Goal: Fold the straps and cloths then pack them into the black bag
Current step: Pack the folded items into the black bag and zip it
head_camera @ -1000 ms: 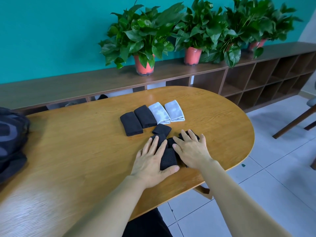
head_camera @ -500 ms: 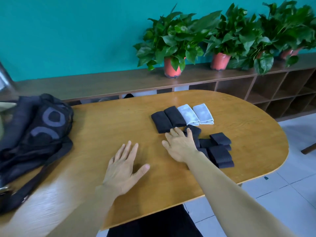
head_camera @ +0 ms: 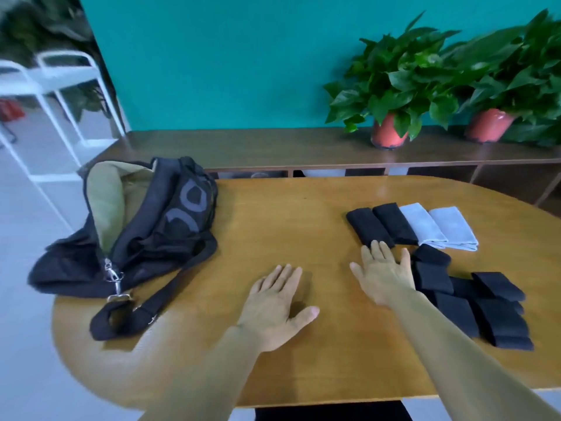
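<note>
Head view shows your left hand [head_camera: 273, 305] flat on the table [head_camera: 288, 214], fingers spread and holding nothing. I judge it a brace before packing starts. Your right hand [head_camera: 384, 275] lies open too, its fingertips [head_camera: 376, 246] just touching the near end of the black cloths [head_camera: 382, 226], likely to gather the row. Beyond that hand, two black cloths and two grey cloths [head_camera: 440, 227] sit side by side as neat rectangles. Just to its right the folded straps [head_camera: 473, 308] overlap in a dark cluster. Well to the left of your left hand, the black bag [head_camera: 145, 238] slumps — mouth open, pale lining showing.
</note>
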Tool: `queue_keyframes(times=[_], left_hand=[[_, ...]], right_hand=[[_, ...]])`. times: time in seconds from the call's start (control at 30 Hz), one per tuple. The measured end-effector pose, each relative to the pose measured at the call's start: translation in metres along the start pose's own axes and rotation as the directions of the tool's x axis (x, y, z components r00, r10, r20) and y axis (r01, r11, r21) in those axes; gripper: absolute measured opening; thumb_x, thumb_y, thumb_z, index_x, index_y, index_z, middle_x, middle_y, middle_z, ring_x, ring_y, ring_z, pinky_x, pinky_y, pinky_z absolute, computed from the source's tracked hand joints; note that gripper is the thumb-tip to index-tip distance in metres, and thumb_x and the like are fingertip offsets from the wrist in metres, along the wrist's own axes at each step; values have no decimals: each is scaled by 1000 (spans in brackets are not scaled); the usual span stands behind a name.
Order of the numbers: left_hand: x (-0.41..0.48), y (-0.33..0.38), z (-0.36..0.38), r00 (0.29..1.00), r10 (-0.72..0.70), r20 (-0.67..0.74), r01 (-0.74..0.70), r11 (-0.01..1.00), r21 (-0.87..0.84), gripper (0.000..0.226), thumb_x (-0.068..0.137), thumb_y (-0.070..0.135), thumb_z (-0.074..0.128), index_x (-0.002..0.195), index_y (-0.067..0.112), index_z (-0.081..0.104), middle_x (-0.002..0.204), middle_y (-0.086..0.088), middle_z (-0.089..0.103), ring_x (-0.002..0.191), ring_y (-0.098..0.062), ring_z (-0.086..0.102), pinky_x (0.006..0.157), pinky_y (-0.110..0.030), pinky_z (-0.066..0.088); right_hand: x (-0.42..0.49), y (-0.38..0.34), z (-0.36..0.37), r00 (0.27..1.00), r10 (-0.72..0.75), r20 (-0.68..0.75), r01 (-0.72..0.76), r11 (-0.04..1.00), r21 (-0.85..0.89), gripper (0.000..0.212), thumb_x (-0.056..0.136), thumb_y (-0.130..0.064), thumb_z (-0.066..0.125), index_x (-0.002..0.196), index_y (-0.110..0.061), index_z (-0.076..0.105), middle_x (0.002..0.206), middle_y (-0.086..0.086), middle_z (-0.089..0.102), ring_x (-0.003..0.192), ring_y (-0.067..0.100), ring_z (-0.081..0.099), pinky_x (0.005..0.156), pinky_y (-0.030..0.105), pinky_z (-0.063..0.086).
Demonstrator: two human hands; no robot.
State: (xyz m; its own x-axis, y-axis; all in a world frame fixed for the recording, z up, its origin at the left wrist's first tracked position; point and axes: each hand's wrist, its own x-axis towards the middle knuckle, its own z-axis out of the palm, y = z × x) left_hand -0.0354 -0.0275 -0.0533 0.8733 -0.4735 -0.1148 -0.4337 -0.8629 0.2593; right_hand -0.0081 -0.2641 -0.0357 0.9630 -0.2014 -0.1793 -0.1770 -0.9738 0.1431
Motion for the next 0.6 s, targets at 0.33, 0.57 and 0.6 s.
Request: queue_keyframes(times=[0.33, 0.57, 0.6], left_hand=[[-27, -86, -62, 953, -94, -288, 126, 988, 92, 85, 88, 74, 14, 154, 23, -3, 162, 0, -3, 146, -13, -14, 119, -35, -7], [-69, -159, -92, 826, -282, -487, 381, 918, 114, 78, 94, 63, 27, 154, 20, -1, 161, -5, -11, 147, -19, -15, 118, -36, -6], [-75, -168, -94, 813, -304, -496, 408, 906, 114, 79, 94, 62, 26, 154, 19, -3, 161, -6, -10, 147, -19, -14, 118, -36, -6]], right_hand=[[-3, -101, -34, 977, -211, -4, 211, 977, -22, 62, 98, -52, 5, 152, -21, 1, 159, 4, -7, 146, 17, -5, 116, 50, -2], [-18, -191, -56, 891, -443, -98, 446, 895, 9, 61, 100, -50, 7, 151, -19, -3, 158, 7, -12, 145, 18, -10, 116, 51, -7], [-19, -201, -59, 876, -467, -122, 471, 882, 5, 61, 100, -50, 8, 151, -20, -4, 157, 7, -12, 145, 19, -10, 116, 52, -7]])
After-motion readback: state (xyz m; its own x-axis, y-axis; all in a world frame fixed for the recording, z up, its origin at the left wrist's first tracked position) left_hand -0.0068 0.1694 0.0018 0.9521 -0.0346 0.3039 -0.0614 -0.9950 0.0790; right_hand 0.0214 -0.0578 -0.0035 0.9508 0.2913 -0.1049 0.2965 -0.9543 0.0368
